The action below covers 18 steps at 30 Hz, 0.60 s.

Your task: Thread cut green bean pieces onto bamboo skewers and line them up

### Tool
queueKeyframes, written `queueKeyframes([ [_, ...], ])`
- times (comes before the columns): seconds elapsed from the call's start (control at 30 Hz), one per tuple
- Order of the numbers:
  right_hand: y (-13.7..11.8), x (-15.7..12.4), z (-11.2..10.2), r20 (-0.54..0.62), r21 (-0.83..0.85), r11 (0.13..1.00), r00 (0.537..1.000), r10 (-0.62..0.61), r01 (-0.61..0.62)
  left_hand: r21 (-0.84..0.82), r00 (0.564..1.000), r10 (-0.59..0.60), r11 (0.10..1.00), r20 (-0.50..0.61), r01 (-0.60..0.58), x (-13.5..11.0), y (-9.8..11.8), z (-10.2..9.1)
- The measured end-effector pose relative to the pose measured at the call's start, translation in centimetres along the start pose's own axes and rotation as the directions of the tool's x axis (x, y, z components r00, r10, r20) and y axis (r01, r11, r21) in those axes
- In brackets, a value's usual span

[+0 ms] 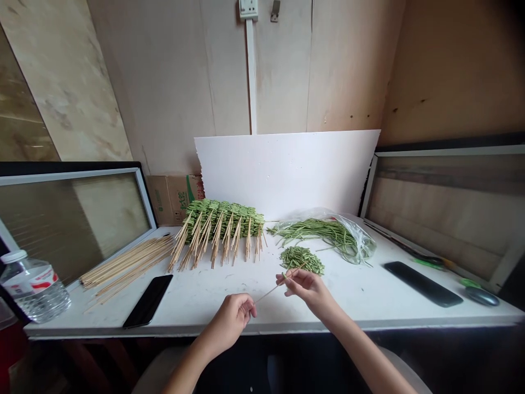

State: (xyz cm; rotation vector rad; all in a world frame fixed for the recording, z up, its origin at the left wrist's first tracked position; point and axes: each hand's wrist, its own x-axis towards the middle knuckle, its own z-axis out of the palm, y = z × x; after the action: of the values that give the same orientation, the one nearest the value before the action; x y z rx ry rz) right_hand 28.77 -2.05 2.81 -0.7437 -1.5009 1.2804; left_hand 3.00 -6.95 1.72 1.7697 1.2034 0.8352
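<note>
My left hand is closed round the lower end of a thin bamboo skewer, which slants up to the right. At the skewer's upper end, my right hand pinches a short green bean piece between thumb and fingers. Just behind the right hand lies a small heap of cut bean pieces. Farther left is a large stack of finished bean skewers, their bare sticks pointing toward me. Whole long beans lie in a clear plastic bag behind the heap.
Loose bamboo skewers lie at the left, beside a black phone and a water bottle. A dark flat slab and a computer mouse are at the right. A white board stands behind the white table.
</note>
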Motion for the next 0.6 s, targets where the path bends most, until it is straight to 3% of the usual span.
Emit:
queueKeyframes([
  [0.27, -1.3, -0.3, 0.2, 0.034, -0.066, 0.997, 0.999, 0.028, -0.026, -0.062, 0.999, -0.032, 0.997, 0.042, 0.035, 0.2, -0.4, 0.3],
  [0.43, -1.5, 0.0, -1.6, -0.045, -0.236, 0.97, 0.998, 0.044, -0.053, -0.118, 1.0, -0.021, 0.993, 0.017, 0.023, 0.5, -0.7, -0.3],
  [0.5, -1.1, 0.0, -2.7, -0.115, -0.46, 0.887, 0.993, -0.011, -0.043, -0.149, 1.0, -0.017, 0.989, -0.002, 0.016, 0.8, -0.9, -0.6],
  [0.6, -0.2, -0.3, -4.0, -0.104, -0.796, 0.604, 0.993, -0.063, -0.045, -0.218, 0.999, -0.035, 0.975, -0.002, 0.034, 1.0, -1.5, -0.8],
])
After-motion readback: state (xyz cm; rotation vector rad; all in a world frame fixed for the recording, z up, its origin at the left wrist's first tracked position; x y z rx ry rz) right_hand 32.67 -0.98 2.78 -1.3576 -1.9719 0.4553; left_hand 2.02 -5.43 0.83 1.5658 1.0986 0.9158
